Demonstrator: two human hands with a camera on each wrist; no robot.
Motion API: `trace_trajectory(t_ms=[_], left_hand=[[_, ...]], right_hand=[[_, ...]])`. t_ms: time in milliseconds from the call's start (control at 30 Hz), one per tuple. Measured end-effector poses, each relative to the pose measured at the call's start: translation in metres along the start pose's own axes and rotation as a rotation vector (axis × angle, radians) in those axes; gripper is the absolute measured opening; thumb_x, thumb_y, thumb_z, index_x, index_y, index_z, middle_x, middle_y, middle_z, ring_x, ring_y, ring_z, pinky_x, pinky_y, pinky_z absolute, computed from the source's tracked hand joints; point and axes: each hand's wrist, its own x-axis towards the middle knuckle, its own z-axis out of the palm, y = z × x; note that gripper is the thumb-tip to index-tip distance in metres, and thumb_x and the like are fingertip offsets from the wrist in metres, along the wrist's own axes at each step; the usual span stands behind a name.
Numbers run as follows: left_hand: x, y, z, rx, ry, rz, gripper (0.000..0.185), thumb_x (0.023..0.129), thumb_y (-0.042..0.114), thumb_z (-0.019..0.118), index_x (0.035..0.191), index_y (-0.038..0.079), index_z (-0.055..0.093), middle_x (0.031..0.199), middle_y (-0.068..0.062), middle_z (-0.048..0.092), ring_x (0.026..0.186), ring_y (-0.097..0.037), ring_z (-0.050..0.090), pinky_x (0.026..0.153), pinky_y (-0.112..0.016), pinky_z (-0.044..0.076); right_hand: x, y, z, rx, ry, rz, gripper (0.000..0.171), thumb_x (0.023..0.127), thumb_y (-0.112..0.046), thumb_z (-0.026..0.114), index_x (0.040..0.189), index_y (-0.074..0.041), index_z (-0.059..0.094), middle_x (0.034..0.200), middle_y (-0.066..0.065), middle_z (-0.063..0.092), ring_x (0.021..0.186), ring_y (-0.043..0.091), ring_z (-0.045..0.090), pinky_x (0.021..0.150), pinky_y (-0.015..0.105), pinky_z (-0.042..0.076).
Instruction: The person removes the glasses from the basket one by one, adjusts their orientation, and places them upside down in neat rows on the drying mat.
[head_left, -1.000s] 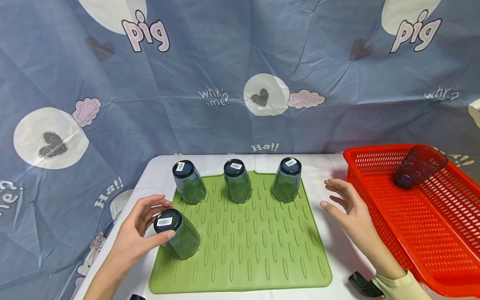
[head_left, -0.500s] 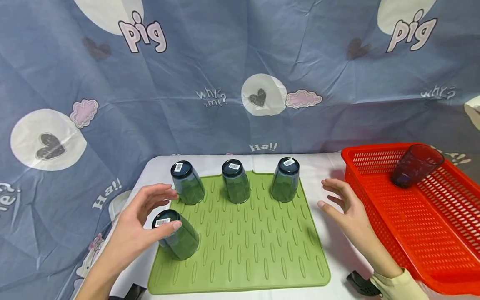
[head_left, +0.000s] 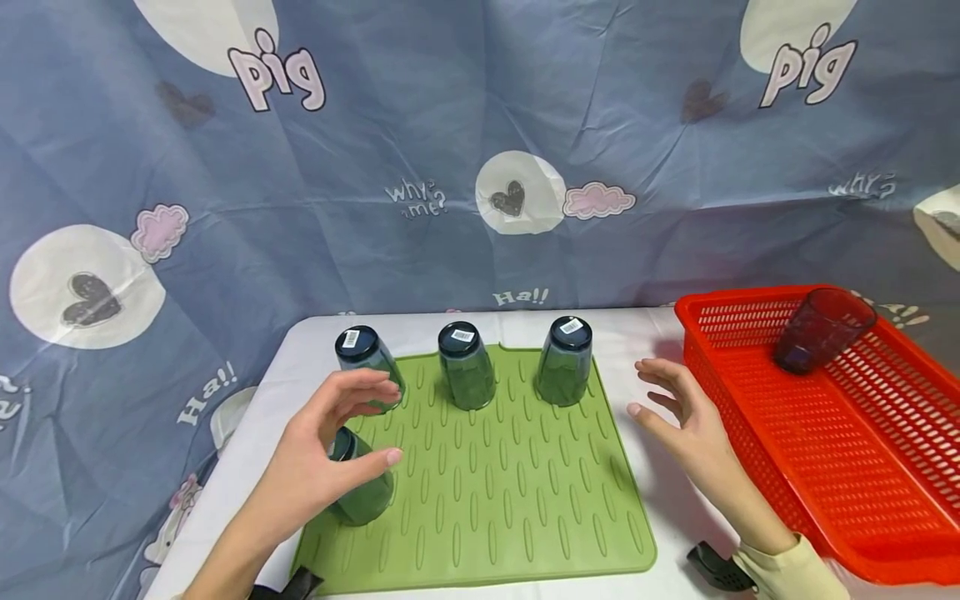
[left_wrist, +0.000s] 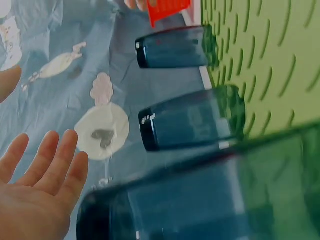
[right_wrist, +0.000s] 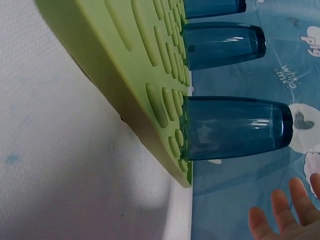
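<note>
Four upturned dark blue plastic cups (head_left: 465, 367) on ribbed green silicone mat (head_left: 510, 500), my left grip (head_left: 322, 454) wide above nearest, right grip (head_left: 686, 421) wide over tabletop (head_left: 637, 333).

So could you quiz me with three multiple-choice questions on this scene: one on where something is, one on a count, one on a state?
1. Where does the cup in the red basket lie?
A. far corner
B. near edge
C. outside it

2. How many cups stand on the green mat?
A. two
B. four
C. six

3. How do the mat's cups stand?
A. mouth up
B. on their sides
C. upside down

Answers: 1 A, the basket cup lies tipped in the far corner. 2 B, three in the back row and a front cup by the left hand. 3 C, barcoded bases face up.
</note>
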Motion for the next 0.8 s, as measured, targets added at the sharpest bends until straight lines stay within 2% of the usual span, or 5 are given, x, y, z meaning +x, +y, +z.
trace_trajectory(t_ms=[433,600,800], left_hand=[[0.009,-0.003,0.035,-0.095,-0.072,0.005,0.066,0.079,0.001,0.081,0.134,0.018,0.050,0.126,-0.002,0.059,0.119,-0.023,0.054,0.095,-0.031,0.047],[0.012,-0.007,0.043,-0.116,-0.079,0.015,0.067,0.078,0.002,0.081,0.135,0.019,0.050,0.126,-0.002,0.059,0.119,-0.023,0.054,0.096,-0.032,0.047],[0.014,-0.013,0.050,-0.121,-0.077,-0.014,0.066,0.079,0.005,0.082,0.135,0.021,0.050,0.128,-0.001,0.058,0.120,-0.022,0.054,0.097,-0.033,0.047]], right_hand=[[0.000,0.000,0.000,-0.002,-0.005,-0.008,0.053,0.087,0.008,0.068,0.135,0.001,0.048,0.132,0.011,0.053,0.122,0.019,0.051,0.100,0.025,0.044],[0.000,-0.001,0.000,-0.007,-0.006,-0.008,0.053,0.087,0.007,0.069,0.135,0.000,0.048,0.132,0.010,0.053,0.121,0.019,0.051,0.100,0.025,0.044],[-0.001,0.000,0.001,-0.008,-0.005,-0.006,0.053,0.087,0.007,0.069,0.135,0.000,0.048,0.131,0.010,0.054,0.121,0.019,0.051,0.099,0.025,0.044]])
